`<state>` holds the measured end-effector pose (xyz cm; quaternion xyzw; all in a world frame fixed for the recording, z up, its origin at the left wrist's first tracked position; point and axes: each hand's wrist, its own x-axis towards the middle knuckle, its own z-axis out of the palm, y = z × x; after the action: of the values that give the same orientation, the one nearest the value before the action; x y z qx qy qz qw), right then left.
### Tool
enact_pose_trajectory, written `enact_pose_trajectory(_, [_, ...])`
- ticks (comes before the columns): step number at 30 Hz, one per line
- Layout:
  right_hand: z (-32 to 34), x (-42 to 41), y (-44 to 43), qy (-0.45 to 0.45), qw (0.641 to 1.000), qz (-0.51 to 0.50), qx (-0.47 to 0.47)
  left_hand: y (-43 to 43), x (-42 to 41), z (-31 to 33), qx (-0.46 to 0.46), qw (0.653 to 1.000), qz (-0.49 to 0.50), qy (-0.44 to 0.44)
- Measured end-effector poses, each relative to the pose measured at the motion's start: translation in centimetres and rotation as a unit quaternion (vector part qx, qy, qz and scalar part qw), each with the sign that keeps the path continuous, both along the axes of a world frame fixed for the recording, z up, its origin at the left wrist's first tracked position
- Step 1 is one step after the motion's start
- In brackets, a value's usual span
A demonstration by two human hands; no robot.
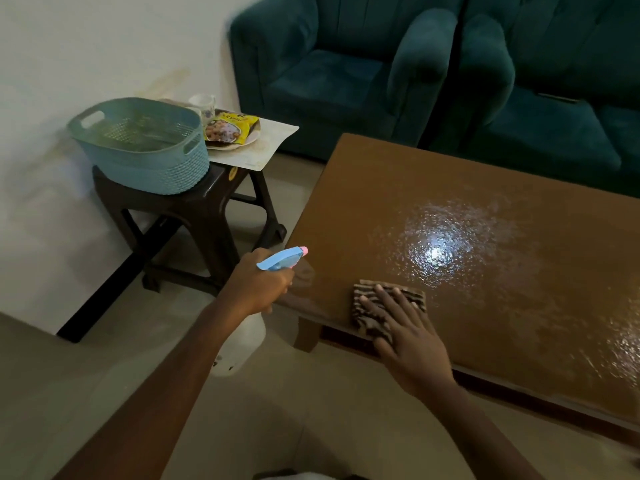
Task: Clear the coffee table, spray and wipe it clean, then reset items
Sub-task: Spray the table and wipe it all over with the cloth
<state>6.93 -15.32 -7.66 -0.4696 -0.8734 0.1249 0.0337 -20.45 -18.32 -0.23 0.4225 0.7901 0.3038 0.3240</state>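
- Up front, the brown coffee table [519, 209] is glistening with spray droplets around a bright light reflection, its top bare except for one cloth.
- Pale floor tiles and a white wall are framing the room, with two teal armchairs [346, 74] sitting just behind the table.
- Left of the table, a dark stool [194, 216] is holding a light blue basket [142, 147], a plate with a yellow snack packet [230, 128], a white mug [203, 105] and a pale mat [266, 143].
- Off the table's corner, the left hand [259, 282] is gripping a spray bottle [242, 337], its blue trigger head pointing over the tabletop.
- Flat and open-fingered, the right hand [405, 327] is pressing a striped cloth [370, 306] onto the table's near edge.
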Motion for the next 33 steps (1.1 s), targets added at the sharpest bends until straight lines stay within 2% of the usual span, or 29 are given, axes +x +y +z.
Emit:
enact_pose_trajectory(6, [-0.1,-1.8,4.6,0.002,0.995,-0.099,-0.006,-0.9,-1.2,-0.9,-0.029,1.0,0.002,0.01])
enact_pose_trajectory(14, [-0.1,-6.0,7.3,-0.004,0.996,-0.083,-0.016,-3.1,-3.5,-2.0,-0.058,0.997,0.027,0.042])
enact_pose_trajectory(18, [0.1,-11.8,8.6,-0.001,0.999,-0.04,-0.028,-3.7,-4.5,-1.6,-0.019,0.998,0.049,0.026])
enact_pose_trajectory(22, [0.3,-16.3,6.3,0.003,0.997,0.073,-0.027,-3.7,-5.1,-0.7,0.022,0.997,0.073,0.008])
enact_pose_trajectory(28, [0.1,-10.5,2.5,0.006,0.97,0.241,-0.022,-2.3,-5.6,0.1,0.053,0.995,0.087,-0.009])
enact_pose_trajectory(30, [0.1,-7.5,3.1,0.013,0.975,0.221,-0.03,-1.7,-5.9,0.1,0.06,0.994,0.088,-0.011])
enact_pose_trajectory(33, [0.6,-5.3,5.7,0.011,0.993,0.116,-0.033,-1.2,-6.1,0.3,0.065,0.994,0.087,-0.006])
